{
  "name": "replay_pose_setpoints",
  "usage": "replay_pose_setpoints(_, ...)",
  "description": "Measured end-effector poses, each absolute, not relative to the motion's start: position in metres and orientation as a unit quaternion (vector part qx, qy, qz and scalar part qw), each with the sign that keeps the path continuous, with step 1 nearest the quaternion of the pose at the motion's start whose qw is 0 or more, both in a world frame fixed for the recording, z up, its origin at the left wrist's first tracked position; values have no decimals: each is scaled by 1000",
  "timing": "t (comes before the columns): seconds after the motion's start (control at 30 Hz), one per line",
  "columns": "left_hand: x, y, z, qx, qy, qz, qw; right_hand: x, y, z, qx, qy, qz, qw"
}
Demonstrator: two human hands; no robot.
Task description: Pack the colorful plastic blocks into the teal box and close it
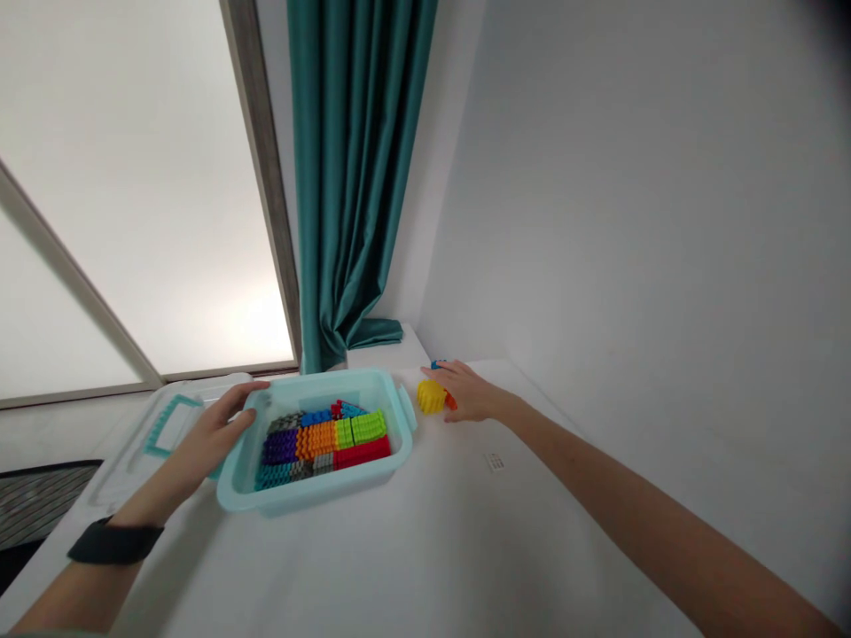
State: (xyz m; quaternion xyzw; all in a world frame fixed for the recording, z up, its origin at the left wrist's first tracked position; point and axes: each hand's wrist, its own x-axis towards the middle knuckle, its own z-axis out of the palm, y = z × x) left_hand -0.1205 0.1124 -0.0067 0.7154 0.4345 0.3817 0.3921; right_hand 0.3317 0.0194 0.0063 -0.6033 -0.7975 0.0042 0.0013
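A light turquoise storage box point(312, 505) on the white table holds building bricks point(325, 439) sorted in rows by colour. My left hand point(216, 430) grips the box's left rim, thumb toward the inside. Beyond the box's right side, my right hand point(469, 392) reaches over a few loose bricks, fingers stretched and thumb apart. A yellow brick stack point(431, 397) stands by its fingertips. Orange bricks point(451, 401) show between thumb and fingers, partly covered by the hand. Behind the fingers a blue brick point(438, 363) peeks out.
To the left lies a clear lid point(136, 443) with a turquoise handle point(163, 425). A small printed mark point(494, 462) is on the white table point(372, 567). A green curtain point(352, 177) hangs at the back, beside a frosted window point(133, 177). The grey wall point(631, 221) borders the right side.
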Motion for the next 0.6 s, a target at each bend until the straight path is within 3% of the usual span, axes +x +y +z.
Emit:
replay_pose_setpoints(0.3, -127, 124, -18, 736, 419, 378, 375, 307, 69, 2, -537, -835, 13, -121)
replay_pose_setpoints(0.6, -125, 124, -18, 737, 426, 385, 356, 307, 73, -1, -530, -838, 33, -130)
